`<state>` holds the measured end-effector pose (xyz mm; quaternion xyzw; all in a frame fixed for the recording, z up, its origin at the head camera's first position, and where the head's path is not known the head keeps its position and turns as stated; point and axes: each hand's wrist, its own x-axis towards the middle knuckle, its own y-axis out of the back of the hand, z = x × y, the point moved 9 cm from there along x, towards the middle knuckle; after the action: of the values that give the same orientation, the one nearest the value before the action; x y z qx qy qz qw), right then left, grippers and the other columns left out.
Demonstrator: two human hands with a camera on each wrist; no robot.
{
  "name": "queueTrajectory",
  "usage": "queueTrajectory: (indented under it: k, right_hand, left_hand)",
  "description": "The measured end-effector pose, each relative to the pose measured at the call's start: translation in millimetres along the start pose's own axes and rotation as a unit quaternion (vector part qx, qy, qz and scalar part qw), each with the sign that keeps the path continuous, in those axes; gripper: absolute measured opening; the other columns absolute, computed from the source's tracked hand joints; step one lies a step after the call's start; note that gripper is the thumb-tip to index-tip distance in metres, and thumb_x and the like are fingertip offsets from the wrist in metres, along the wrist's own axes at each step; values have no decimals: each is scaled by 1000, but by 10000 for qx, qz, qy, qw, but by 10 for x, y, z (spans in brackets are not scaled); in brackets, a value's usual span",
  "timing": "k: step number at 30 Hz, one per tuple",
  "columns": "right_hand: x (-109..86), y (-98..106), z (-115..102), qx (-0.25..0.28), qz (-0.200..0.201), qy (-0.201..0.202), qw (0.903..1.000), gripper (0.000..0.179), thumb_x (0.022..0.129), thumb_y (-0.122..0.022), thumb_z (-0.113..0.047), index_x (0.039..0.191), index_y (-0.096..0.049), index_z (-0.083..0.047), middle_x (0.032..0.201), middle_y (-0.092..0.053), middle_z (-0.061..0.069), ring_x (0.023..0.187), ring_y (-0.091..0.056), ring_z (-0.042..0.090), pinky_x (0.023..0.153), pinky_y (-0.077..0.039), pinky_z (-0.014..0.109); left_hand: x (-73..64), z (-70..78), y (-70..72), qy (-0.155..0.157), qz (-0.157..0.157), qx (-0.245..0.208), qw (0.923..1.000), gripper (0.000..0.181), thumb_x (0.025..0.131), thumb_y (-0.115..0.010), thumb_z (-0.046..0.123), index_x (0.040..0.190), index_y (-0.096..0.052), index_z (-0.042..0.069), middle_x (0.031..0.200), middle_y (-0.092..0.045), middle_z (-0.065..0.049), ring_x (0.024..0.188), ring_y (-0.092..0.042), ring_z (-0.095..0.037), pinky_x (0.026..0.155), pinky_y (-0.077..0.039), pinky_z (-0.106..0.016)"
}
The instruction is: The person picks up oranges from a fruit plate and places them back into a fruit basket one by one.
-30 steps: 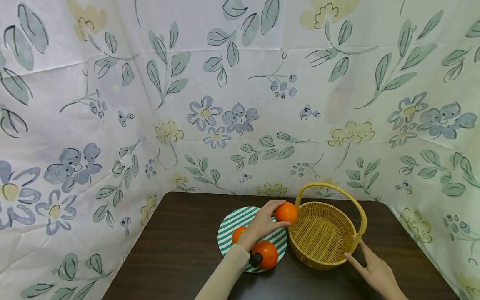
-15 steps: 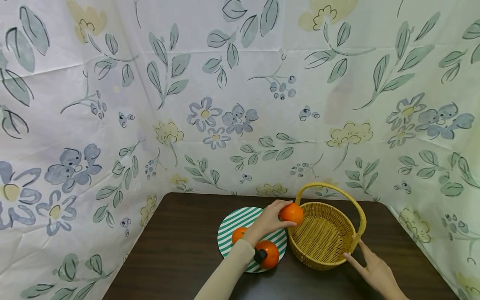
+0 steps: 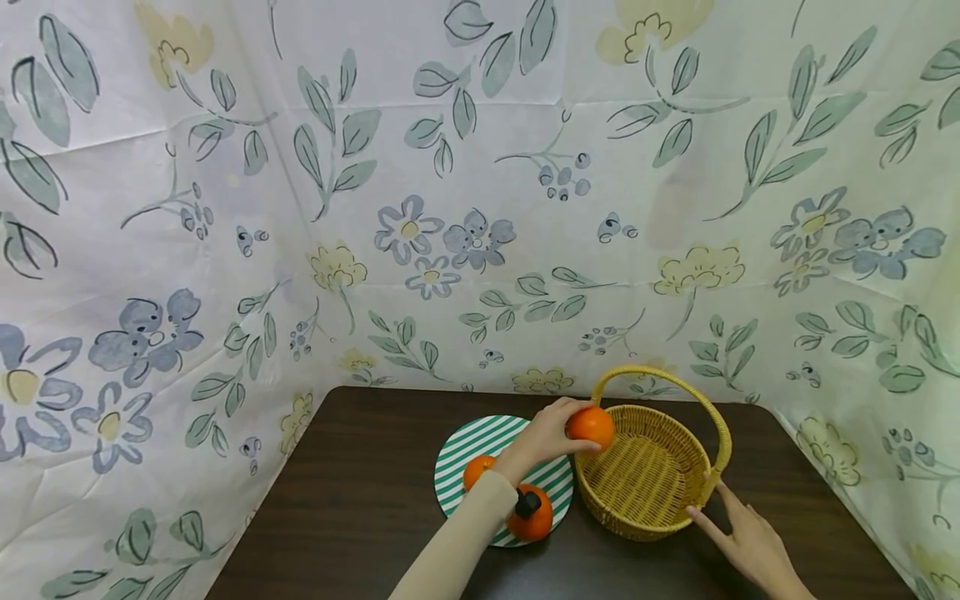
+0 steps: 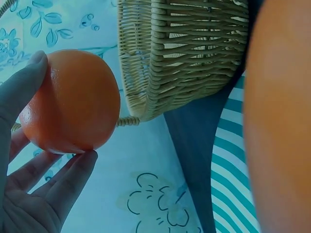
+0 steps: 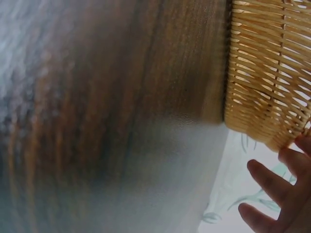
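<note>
My left hand grips a smooth, round orange fruit between thumb and fingers. In the head view the fruit overlaps the left rim of a yellow wicker basket with a tall arched handle. The left wrist view shows the held fruit beside the wicker side. My right hand touches the basket's right rim near the handle's foot, its fingers mostly straight. Spread fingers show below the rim in the right wrist view. No fruit shows inside the basket.
A round green-and-white striped mat lies left of the basket, bearing two more orange fruits, a smaller one and a larger one partly behind a black wrist camera. Floral cloth hangs behind the dark wooden table.
My left hand has carried the orange fruit rightward, from beside the basket's left edge to over its rim. The right hand and the basket have stayed in place.
</note>
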<state>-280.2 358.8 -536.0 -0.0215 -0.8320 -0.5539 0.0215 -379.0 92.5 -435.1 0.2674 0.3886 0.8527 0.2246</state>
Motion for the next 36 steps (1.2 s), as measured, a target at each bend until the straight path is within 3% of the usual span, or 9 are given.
queueTrajectory:
  k: [9, 15, 24, 36]
  right_hand:
    - [-15, -19, 2, 46, 14, -11, 10000, 86, 93, -42, -55, 142, -21, 12, 132, -37, 39, 109, -46, 56, 91, -30, 68]
    - [-5, -4, -10, 42, 75, 23, 10000, 86, 92, -43, -55, 141, -22, 13, 131, -38, 39, 109, -46, 55, 92, -29, 68]
    - [-9, 22, -20, 30, 187, 76, 9998, 85, 92, -45, -54, 140, -25, 13, 129, -40, 39, 107, -49, 54, 92, -28, 67]
    - [0, 28, -35, 43, 301, 195, 9993, 83, 92, -46, -52, 138, -28, 14, 127, -43, 39, 105, -51, 53, 93, -26, 68]
  left_hand:
    - [42, 52, -71, -53, -89, 191, 9998, 70, 77, -66, 56, 138, -44, 29, 130, -49, 4, 106, -54, -10, 86, -48, -24]
    - [66, 76, -97, -42, -95, 278, 9996, 70, 76, -67, 56, 137, -45, 29, 128, -50, 5, 104, -54, -9, 85, -48, -24]
    - [89, 141, -166, -43, -347, 199, 9992, 67, 77, -66, 55, 136, -46, 30, 128, -50, 4, 101, -55, -10, 82, -49, -23]
    - [176, 146, -291, -56, -450, 515, 9976, 68, 77, -65, 57, 137, -44, 32, 132, -48, 3, 102, -55, -10, 82, -49, -22]
